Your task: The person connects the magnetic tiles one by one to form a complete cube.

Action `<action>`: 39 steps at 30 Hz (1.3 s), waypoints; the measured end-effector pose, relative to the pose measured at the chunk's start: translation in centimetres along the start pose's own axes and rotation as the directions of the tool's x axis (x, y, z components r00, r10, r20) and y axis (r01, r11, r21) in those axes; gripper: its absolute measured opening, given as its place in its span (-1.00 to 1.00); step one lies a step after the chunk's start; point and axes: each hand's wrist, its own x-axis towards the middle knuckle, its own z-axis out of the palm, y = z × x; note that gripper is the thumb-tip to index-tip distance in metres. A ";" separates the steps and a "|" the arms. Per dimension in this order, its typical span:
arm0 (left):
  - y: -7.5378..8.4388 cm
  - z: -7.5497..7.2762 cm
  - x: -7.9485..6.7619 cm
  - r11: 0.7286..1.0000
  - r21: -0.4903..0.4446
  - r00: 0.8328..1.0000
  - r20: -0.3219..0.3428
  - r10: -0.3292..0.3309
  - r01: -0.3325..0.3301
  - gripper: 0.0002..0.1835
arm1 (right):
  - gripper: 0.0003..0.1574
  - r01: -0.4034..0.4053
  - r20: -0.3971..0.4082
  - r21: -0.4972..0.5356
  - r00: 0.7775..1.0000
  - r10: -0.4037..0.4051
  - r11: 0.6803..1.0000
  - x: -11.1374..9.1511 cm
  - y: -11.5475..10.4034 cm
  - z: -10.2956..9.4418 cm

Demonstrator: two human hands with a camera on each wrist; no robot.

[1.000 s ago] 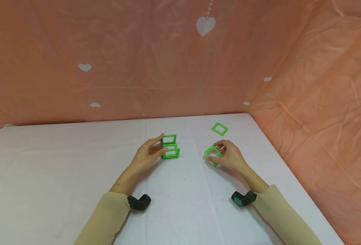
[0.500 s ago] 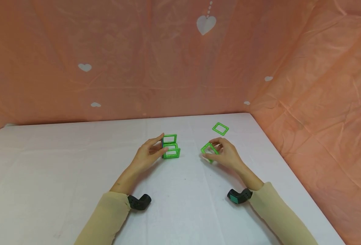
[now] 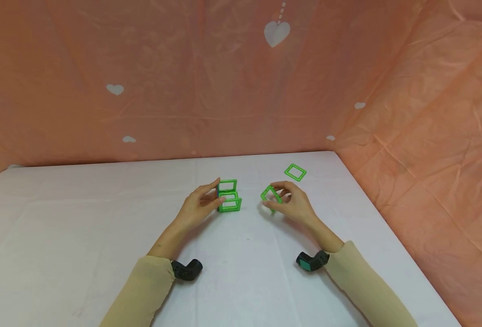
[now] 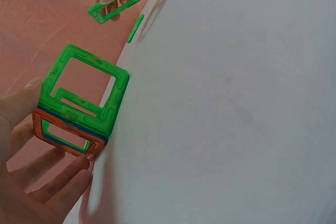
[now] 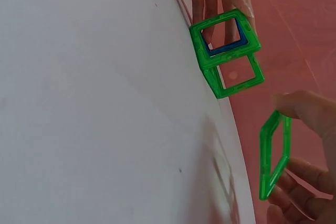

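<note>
On the left, my left hand (image 3: 196, 206) grips a box-like build of square magnetic tiles (image 3: 230, 200) on the white table, thumb on the near side and fingers on the far side. In the left wrist view it shows green frames (image 4: 89, 57) and an orange tile (image 4: 97, 146) facing the palm; a blue frame (image 5: 228, 49) appears inside it in the right wrist view. To its right, my right hand (image 3: 296, 204) pinches a single green square magnetic tile (image 5: 265, 156) between thumb and fingers, tilted and held apart from the build.
Another green square tile (image 3: 300, 168) lies flat on the white-covered table (image 3: 241, 281) toward the back right. An orange sheet with white hearts (image 3: 224, 113) hangs behind and along the right side of the table.
My right hand has moved left with the green magnetic tile, closer to the build. The left hand and the tile build have stayed in place.
</note>
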 end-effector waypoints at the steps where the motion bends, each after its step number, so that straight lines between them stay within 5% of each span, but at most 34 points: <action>1: 0.0 0.0 0.0 1.000 -0.004 1.000 0.001 -0.005 0.005 -0.34 | -0.35 0.006 0.001 0.001 1.000 -0.006 1.000 0.0 -0.1 0.1; 24: -0.2 0.0 0.0 1.000 0.001 1.000 -0.006 0.007 -0.007 -0.34 | -0.35 0.077 0.044 0.081 0.996 -0.081 0.994 1.4 -0.3 1.2; 39: 0.0 -0.1 -0.1 1.000 0.013 1.000 -0.010 -0.004 0.004 -0.34 | -0.32 -0.002 0.123 0.243 0.992 -0.028 0.970 2.3 -0.6 1.8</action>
